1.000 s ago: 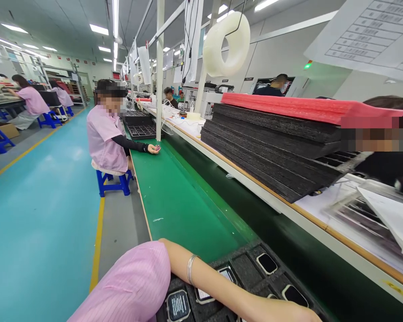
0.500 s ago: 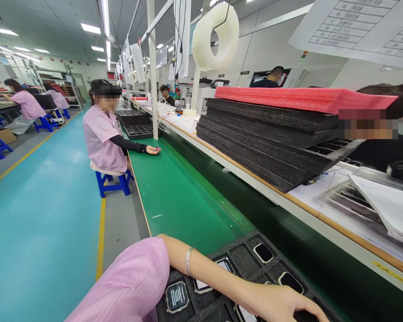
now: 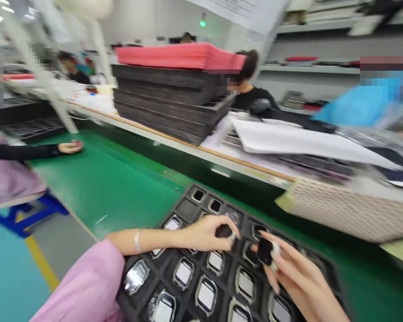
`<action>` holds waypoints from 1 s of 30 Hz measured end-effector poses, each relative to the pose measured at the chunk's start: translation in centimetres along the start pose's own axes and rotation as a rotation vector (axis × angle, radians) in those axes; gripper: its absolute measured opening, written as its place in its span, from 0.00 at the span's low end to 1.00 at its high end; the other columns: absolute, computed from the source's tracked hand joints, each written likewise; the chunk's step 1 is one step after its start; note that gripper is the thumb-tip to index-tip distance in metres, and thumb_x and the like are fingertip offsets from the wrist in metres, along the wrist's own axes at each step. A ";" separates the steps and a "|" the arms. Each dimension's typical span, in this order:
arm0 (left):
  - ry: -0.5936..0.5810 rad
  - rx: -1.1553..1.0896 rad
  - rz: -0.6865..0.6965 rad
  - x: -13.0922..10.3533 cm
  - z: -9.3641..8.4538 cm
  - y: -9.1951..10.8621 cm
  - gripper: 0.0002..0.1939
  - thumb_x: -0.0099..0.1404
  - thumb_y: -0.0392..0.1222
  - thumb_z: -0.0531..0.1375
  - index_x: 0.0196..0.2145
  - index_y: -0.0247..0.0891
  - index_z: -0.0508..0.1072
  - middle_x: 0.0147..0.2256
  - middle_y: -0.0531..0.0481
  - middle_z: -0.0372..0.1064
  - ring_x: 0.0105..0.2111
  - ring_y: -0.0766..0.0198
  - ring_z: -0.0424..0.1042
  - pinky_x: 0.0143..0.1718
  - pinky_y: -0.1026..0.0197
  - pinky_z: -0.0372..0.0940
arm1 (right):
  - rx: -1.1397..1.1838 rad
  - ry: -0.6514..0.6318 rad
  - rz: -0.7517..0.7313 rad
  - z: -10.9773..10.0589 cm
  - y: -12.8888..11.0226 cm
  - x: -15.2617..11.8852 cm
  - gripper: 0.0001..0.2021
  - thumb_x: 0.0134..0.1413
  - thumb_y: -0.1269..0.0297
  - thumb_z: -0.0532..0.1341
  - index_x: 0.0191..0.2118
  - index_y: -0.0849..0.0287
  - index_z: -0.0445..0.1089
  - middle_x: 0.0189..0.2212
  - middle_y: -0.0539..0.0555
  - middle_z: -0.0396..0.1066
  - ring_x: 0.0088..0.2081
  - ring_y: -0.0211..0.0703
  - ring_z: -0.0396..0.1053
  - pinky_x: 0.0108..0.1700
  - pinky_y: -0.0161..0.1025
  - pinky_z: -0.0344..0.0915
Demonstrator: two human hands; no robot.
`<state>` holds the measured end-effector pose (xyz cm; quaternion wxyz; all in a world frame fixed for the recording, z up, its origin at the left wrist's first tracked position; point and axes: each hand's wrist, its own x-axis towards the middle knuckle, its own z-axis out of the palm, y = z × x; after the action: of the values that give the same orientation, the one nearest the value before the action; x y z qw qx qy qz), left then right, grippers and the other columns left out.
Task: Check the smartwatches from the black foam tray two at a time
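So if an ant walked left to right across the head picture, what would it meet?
Yellow floor line, the other person's hand, bracelet, left hand, then right hand holding a dark-faced device.

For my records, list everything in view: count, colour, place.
Bench: one, green, across the foreground.
Tray: one, black, on the bench.
Watch-like devices: over ten, pale or dark, mostly in the tray.
Stacked foam trays: several, black, on the worktop.
Foam sheets: uncounted, red, atop those trays.
Large sheet: one, white, right of those trays.
Dotted sheet: one, beige, right.
Stool: one, blue, left.
Blurred item: one, blue, right.
People: several, pink or black clothes, left and background.
Left hand: one, bare, at a device.
Right hand: one, bare, holding another.
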<state>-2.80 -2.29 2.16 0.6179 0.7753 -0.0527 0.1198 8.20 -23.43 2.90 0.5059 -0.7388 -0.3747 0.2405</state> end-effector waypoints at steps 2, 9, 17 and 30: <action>-0.025 0.054 -0.009 -0.3 0.2 0.2 0.13 0.56 0.33 0.58 0.41 0.35 0.70 0.40 0.47 0.69 0.41 0.60 0.68 0.46 0.61 0.61 | 0.341 -0.034 0.117 0.3 -0.2 -0.7 0.23 0.57 0.52 0.59 0.56 0.56 0.64 0.31 0.56 0.71 0.21 0.41 0.66 0.25 0.40 0.67; -0.071 0.169 -0.051 -1.0 1.2 -0.2 0.16 0.58 0.36 0.58 0.45 0.38 0.63 0.40 0.49 0.66 0.40 0.60 0.66 0.42 0.61 0.61 | 0.658 -0.126 0.115 1.3 -0.6 -0.8 0.20 0.57 0.61 0.62 0.54 0.57 0.66 0.37 0.58 0.72 0.23 0.37 0.69 0.23 0.34 0.65; -0.102 0.185 -0.088 -1.0 1.1 0.3 0.10 0.57 0.33 0.55 0.38 0.39 0.62 0.35 0.52 0.63 0.37 0.62 0.63 0.40 0.63 0.58 | 0.672 -0.114 0.098 1.1 -0.4 -1.0 0.18 0.56 0.64 0.63 0.53 0.58 0.68 0.38 0.58 0.73 0.21 0.35 0.69 0.23 0.33 0.66; -0.130 0.154 -0.102 -0.8 1.1 0.5 0.09 0.57 0.34 0.53 0.38 0.39 0.60 0.35 0.53 0.61 0.36 0.63 0.61 0.40 0.62 0.55 | 0.587 -0.102 0.061 0.9 -0.1 -1.4 0.19 0.55 0.64 0.64 0.52 0.60 0.69 0.35 0.56 0.73 0.19 0.36 0.70 0.22 0.33 0.67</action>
<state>-3.60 -3.52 2.22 0.5573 0.8282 -0.0437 0.0411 6.62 -24.01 2.62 0.6710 -0.5587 -0.2916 0.3908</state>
